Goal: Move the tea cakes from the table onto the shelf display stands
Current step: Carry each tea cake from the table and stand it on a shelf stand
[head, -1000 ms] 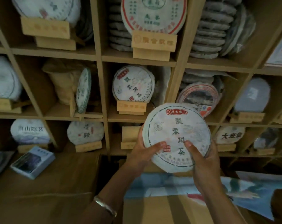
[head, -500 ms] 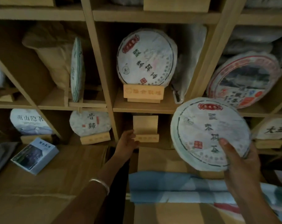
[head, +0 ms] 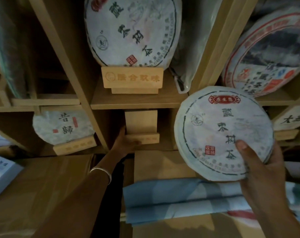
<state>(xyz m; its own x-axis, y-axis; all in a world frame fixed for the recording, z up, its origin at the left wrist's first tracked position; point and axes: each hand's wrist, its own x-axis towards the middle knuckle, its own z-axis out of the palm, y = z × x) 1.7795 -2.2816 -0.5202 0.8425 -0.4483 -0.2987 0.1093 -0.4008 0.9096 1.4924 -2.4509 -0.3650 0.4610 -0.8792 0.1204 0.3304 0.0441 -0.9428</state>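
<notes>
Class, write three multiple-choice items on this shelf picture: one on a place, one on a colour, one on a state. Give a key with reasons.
1. Where does the empty pale wooden display stand sit?
A. in the compartment under the one with the matching wrapped cake on its stand
B. on the cardboard box
C. on the blue cloth

2. What colour is the banner label at the top of the round paper-wrapped tea cake in the right hand?
A. green
B. red
C. yellow

3. What is the left hand doing?
A. hanging idle
B. holding a tea cake
C. gripping the empty stand's base

Key: 1 A, it stands below the shelf board under that cake; 2 B, the label is red; 3 C, the fingers wrap the base's left end.
</notes>
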